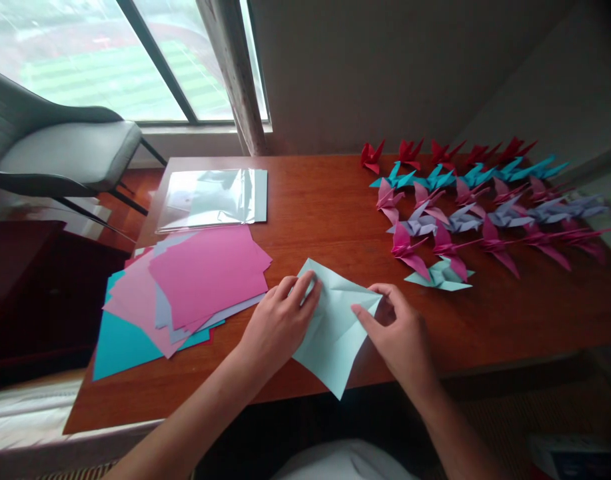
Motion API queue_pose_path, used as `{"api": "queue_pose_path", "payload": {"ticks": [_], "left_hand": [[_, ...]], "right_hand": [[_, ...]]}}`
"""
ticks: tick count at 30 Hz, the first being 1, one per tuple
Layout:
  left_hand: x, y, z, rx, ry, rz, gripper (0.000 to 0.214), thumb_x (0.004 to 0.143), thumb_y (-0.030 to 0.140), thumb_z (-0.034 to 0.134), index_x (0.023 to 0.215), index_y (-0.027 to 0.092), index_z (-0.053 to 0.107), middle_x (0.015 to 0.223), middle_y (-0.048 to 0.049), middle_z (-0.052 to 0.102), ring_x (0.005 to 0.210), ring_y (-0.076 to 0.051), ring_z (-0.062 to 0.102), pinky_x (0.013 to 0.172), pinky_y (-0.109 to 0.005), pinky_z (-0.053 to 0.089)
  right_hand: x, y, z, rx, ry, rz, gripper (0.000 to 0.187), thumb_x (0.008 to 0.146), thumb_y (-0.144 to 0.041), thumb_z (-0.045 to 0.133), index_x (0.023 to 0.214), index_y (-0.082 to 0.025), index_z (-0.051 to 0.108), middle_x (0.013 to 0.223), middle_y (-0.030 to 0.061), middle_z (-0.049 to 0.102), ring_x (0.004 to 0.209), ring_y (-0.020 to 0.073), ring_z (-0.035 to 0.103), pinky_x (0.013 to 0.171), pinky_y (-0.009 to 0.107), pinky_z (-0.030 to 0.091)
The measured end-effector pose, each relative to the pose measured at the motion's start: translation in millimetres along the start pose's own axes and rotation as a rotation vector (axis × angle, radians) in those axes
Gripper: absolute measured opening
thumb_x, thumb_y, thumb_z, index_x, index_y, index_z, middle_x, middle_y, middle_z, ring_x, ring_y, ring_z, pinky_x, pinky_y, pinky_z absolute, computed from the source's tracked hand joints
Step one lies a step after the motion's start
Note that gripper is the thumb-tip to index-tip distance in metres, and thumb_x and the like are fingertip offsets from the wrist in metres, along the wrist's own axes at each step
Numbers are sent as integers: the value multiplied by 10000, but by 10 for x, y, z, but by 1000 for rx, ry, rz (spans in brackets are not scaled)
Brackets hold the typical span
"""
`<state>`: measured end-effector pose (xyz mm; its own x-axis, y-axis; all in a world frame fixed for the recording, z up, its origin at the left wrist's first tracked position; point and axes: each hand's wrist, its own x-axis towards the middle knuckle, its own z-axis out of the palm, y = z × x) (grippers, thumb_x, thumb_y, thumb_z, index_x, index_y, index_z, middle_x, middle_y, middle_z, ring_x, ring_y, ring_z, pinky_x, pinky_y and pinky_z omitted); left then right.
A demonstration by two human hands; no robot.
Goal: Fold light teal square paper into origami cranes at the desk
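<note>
A pale mint sheet of origami paper with crease lines is near the table's front edge, one corner pointing toward me. My left hand grips its left side, fingers bent over the top face and the thumb hidden. At the right corner, my right hand pinches the paper between thumb and fingers. Just beyond that hand rests a mint paper crane. Magenta paper cranes form a row behind it.
Farther back are rows of lavender, pink, turquoise and red cranes. Loose coloured sheets lie overlapping at left, below a clear plastic packet of paper. A grey chair stands beside the window.
</note>
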<state>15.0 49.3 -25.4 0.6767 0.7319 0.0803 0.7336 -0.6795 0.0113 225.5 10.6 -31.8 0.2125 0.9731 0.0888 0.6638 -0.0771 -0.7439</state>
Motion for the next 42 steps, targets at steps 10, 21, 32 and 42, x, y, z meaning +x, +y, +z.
{"api": "queue_pose_path", "payload": {"ticks": [10,21,32,42], "left_hand": [[-6,15,-1,60,81,-64,408,971,188,510,1364,90,563,1409,-174,585,1045,-299,585,787,-417,539],[-1,53,-10,85,33,-110,458,962,178,513,1412,96,534,1456,-162,551,1085,-293,570,803,-417,534],[91,-44,-112,46,-27,-160,405,1018,235,427,1386,108,539,1348,-185,567,1077,-294,579,826,-415,566],[142,-85,-168,144,-71,-181,444,1028,281,393,1419,94,492,1272,-169,577,1033,-288,580,734,-410,543]], "right_hand": [[46,18,45,-156,-54,-280,195,959,-317,581,1078,-197,677,971,99,736,926,280,686,856,414,533],[31,47,109,-420,5,-509,247,1009,-251,552,1189,-170,701,891,71,740,824,219,678,783,336,498],[139,115,10,-511,-60,-708,331,986,-197,587,1300,-106,640,1082,113,725,961,256,632,884,402,500],[148,117,6,-484,-75,-732,345,978,-175,590,1310,-94,634,1116,128,732,1003,270,643,913,413,509]]}}
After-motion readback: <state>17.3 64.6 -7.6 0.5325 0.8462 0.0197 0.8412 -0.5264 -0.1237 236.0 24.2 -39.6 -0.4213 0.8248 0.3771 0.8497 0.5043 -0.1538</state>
